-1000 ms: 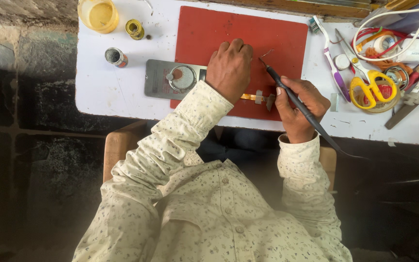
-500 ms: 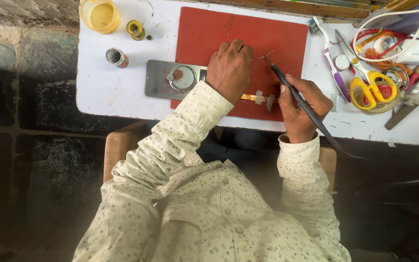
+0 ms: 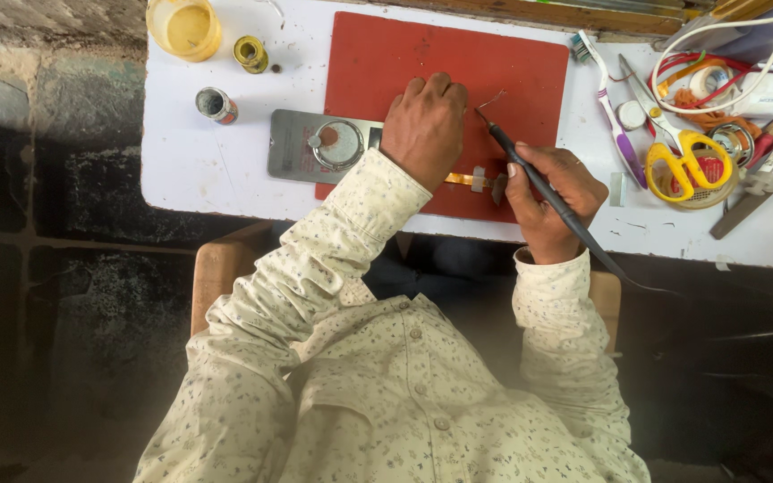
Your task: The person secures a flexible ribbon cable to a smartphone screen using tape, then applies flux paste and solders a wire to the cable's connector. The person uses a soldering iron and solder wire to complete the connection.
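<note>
The person wears a cream long-sleeved shirt [image 3: 386, 394] sprinkled with tiny dark floral specks, filling the lower middle of the frame. Small pale buttons run down its front, and buttoned cuffs close both sleeves.

Bright tabletop, dark surroundings

Even, soft light falls on the white table [image 3: 216, 170], which looks nearly washed out, with mild glare on the metal plate [image 3: 301, 148] lying on it. Below the table's near edge the floor sinks into deep shadow with little detail. Focus is fair at the table; the shirt nearest the camera looks soft and hazy.
</note>
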